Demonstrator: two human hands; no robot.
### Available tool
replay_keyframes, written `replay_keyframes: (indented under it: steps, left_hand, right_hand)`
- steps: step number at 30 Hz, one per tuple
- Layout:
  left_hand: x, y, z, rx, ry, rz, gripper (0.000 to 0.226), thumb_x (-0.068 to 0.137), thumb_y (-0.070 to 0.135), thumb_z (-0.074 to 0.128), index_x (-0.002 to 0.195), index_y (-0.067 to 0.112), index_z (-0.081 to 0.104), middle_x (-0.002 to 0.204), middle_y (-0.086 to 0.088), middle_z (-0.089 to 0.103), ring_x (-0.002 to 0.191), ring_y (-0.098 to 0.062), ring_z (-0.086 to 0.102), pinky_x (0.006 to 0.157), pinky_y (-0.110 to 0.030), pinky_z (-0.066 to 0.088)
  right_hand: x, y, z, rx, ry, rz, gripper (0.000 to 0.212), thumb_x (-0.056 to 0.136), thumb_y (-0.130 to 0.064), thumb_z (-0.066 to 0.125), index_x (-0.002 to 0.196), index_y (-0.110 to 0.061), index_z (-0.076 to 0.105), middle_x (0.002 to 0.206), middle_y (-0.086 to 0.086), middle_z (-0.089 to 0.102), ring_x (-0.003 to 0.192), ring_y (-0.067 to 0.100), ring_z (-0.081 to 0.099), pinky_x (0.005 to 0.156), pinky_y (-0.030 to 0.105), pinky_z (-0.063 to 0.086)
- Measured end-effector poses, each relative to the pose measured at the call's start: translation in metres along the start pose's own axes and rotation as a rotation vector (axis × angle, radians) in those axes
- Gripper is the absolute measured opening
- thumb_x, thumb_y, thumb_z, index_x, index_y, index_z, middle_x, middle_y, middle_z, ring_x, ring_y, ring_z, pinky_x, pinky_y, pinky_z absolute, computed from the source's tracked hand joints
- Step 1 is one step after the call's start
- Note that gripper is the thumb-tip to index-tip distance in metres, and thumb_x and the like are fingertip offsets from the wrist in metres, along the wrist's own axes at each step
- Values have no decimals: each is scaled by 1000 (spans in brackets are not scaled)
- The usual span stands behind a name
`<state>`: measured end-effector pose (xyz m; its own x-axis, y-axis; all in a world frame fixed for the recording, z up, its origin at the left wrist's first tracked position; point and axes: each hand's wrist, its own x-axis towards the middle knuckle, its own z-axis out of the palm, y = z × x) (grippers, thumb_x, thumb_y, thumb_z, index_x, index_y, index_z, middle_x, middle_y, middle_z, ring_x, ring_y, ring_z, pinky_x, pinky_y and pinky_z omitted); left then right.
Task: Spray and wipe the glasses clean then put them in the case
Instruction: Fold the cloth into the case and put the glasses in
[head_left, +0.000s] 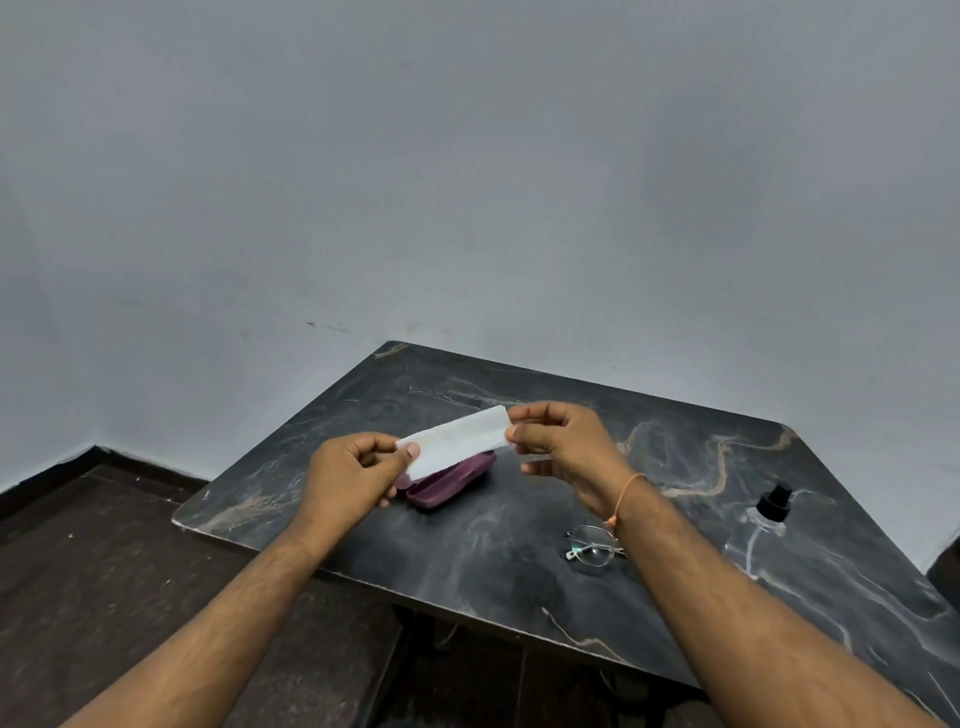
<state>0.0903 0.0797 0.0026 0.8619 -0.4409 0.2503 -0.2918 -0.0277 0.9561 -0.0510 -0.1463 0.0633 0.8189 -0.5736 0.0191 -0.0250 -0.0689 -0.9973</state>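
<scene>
Cloth (453, 435) hangs taut between my left hand (358, 467) and right hand (561, 441), each pinching an end above the case (448, 484); I should fold it into a pad, then reach right for the glasses (592, 545) and spray (768, 519).

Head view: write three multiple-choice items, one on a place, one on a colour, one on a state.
1. Where do the glasses lie?
A. in the case
B. on the table, under the right forearm
C. on the floor

2. What colour is the case?
A. maroon
B. green
C. white

3. How is the cloth held?
A. crumpled in one fist
B. flat on the table
C. stretched between the left hand and right hand

Answers: 1 B, the frame rests on the tabletop; 2 A, its shell is maroon; 3 C, each hand pinches one end.
</scene>
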Motion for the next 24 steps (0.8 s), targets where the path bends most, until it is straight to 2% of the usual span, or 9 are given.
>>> replay_keyframes:
  steps: [4, 9, 13, 16, 20, 22, 24]
  left_hand:
    - [4, -12, 0, 40, 12, -46, 16, 94, 27, 84, 85, 14, 83, 70, -7, 81, 43, -6, 53, 47, -21, 46]
    - [13, -27, 4, 82, 32, -96, 22, 93, 31, 85, 79, 15, 83, 75, -18, 77, 42, -10, 43, 45, -20, 37]
    - [21, -36, 7, 120, 13, -149, 20, 89, 34, 87, 76, 19, 83, 64, -3, 75, 46, -6, 45, 55, -23, 39]
    - [24, -40, 10, 220, -33, -181, 21, 85, 39, 89, 74, 23, 82, 48, 12, 56, 44, -3, 43, 60, -25, 41]
    - [24, -38, 10, 374, -80, -193, 22, 81, 43, 90, 71, 25, 81, 46, 17, 61, 51, -3, 57, 62, -26, 49]
    - [24, -38, 10, 415, -82, -202, 22, 79, 42, 91, 70, 26, 80, 50, 16, 67, 58, -7, 65, 66, -27, 53]
    - [24, -36, 11, 463, -97, -212, 21, 77, 42, 90, 68, 27, 79, 54, 17, 69, 63, -8, 69, 64, -27, 53]
  right_hand:
    - [24, -5, 11, -129, 1, 22, 19, 85, -2, 83, 99, -15, 81, 84, 3, 75, 73, 16, 64, 63, 30, 52]
    - [48, -2, 18, -274, 4, 42, 18, 84, -3, 82, 89, -20, 82, 82, 3, 72, 75, 18, 62, 59, 27, 50]
    - [65, 3, 21, -401, 7, 56, 16, 84, -6, 81, 85, -22, 83, 77, -4, 73, 72, 14, 62, 56, 25, 51]
    - [75, 8, 20, -499, -2, 81, 17, 85, -6, 80, 82, -22, 83, 80, -3, 73, 71, 14, 60, 58, 27, 50]
    - [84, 18, 18, -655, -54, 85, 15, 86, -7, 78, 88, -21, 85, 81, 0, 75, 70, 17, 57, 58, 28, 48]
    - [88, 23, 21, -734, -58, 56, 16, 85, -8, 80, 90, -22, 87, 72, -11, 74, 67, 11, 58, 57, 22, 46]
    - [91, 26, 24, -821, -67, 23, 16, 85, -10, 82, 90, -24, 88, 67, -22, 71, 67, 1, 59, 59, 16, 43]
